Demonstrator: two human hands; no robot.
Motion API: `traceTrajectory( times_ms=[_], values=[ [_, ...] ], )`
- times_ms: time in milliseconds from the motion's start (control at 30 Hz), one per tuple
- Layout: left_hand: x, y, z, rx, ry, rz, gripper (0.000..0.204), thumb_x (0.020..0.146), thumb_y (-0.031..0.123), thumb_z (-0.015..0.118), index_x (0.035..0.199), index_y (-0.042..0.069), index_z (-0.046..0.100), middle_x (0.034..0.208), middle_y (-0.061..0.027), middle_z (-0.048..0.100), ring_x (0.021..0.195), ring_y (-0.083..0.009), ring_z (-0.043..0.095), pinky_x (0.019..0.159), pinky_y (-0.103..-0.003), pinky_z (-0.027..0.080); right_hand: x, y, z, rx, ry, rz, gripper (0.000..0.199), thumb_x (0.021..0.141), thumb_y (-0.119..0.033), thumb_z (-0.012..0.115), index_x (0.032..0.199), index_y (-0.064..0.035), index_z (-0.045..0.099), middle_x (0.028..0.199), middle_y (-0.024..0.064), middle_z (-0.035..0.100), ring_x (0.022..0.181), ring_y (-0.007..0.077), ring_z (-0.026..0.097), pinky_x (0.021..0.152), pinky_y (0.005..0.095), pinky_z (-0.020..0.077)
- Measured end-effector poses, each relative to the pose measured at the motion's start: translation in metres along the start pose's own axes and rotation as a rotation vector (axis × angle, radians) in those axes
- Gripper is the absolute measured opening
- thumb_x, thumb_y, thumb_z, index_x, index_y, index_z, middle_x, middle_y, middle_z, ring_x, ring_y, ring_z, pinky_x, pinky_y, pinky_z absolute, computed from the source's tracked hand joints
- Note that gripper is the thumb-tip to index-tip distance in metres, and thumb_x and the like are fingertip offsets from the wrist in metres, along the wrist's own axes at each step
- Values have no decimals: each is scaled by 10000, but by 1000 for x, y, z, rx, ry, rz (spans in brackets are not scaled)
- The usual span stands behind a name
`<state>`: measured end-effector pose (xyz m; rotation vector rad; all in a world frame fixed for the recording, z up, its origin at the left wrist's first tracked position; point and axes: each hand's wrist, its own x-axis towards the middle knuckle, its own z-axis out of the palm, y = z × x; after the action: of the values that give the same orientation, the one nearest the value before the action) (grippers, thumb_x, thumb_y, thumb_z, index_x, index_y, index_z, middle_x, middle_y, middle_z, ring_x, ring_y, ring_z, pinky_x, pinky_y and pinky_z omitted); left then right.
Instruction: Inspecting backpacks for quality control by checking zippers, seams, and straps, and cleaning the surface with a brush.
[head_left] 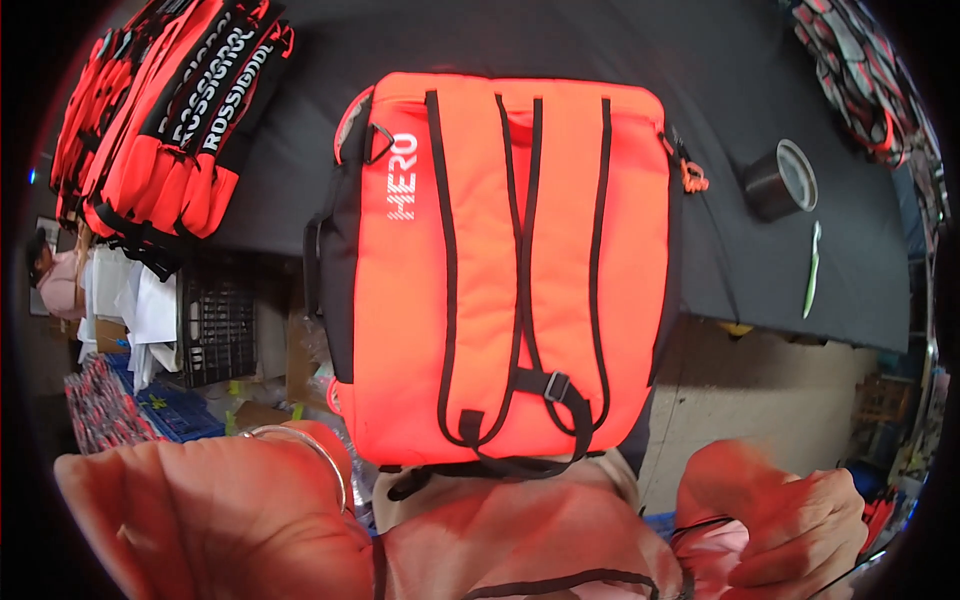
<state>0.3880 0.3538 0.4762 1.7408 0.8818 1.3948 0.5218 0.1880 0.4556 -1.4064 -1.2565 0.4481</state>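
Observation:
A bright orange-red backpack (400, 300) with black sides lies on the black-covered table, straps upward. Two padded shoulder straps (565, 220) with black edging run down it, and a black webbing strap with a buckle (557, 387) hangs at the near end. My left hand (200, 520), with a bangle at the wrist, is raised at the lower left, palm showing; its fingers are not clearly visible. My right hand (790, 530) is raised at the lower right with fingers curled in; whatever they may hold is hidden. Both hands are apart from the backpack.
Folded red and black bags (170, 150) are stacked at the far left. A dark cup (780, 182) and a green-and-white slim tool (812, 270) lie on the right. More strapped pieces (860, 80) are piled at the far right. Below the table's left edge stands a black crate (218, 325).

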Motion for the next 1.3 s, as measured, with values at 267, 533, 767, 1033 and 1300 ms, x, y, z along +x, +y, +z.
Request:
traceTrajectory(
  times_ms=[267, 533, 767, 1033, 1300],
  values=[
    [-41, 23, -55, -184, 48, 85, 227, 937, 367, 590, 914, 145, 633, 931, -66, 634, 952, -216, 606, 949, -361, 449, -7, 93, -65, 429, 232, -647, 200, 829, -58, 610, 691, -106, 474, 563, -26, 476, 512, 99, 449, 507, 228, 314],
    [-63, -14, -40, -489, -90, 611, 244, 980, 351, 515, 1112, 254, 696, 1051, 55, 646, 936, -191, 629, 869, -416, 474, 4, 130, -78, -375, 696, -432, 160, 833, 124, 593, 948, 33, 659, 821, 122, 633, 748, 206, 565, 667, 273, 452],
    [-55, -62, -72, 28, -207, 647, 282, 962, 189, 557, 1069, -55, 649, 1063, -220, 659, 964, -374, 622, 855, -432, 483, 16, 287, -174, -942, 542, 211, 221, 859, -24, 610, 1072, -35, 669, 1085, 162, 606, 1037, 352, 576, 908, 435, 461],
    [-82, -166, -101, 908, -97, 27, 562, 881, 88, 659, 1413, 51, 479, 1474, -195, 409, 1373, -362, 376, 1117, -440, 314, 2, 369, -227, -1256, 551, 445, 287, 926, -152, 617, 1177, -14, 609, 1045, 201, 573, 982, 388, 579, 867, 472, 476],
    [-247, -200, -172, 439, 97, -612, 688, 893, 138, 644, 1488, -9, 332, 1537, -184, 325, 1414, -287, 323, 1151, -398, 253, 58, 254, -227, -1028, 569, 129, 225, 969, -86, 517, 1127, 39, 619, 959, 201, 575, 867, 370, 600, 801, 461, 478]
  ],
)
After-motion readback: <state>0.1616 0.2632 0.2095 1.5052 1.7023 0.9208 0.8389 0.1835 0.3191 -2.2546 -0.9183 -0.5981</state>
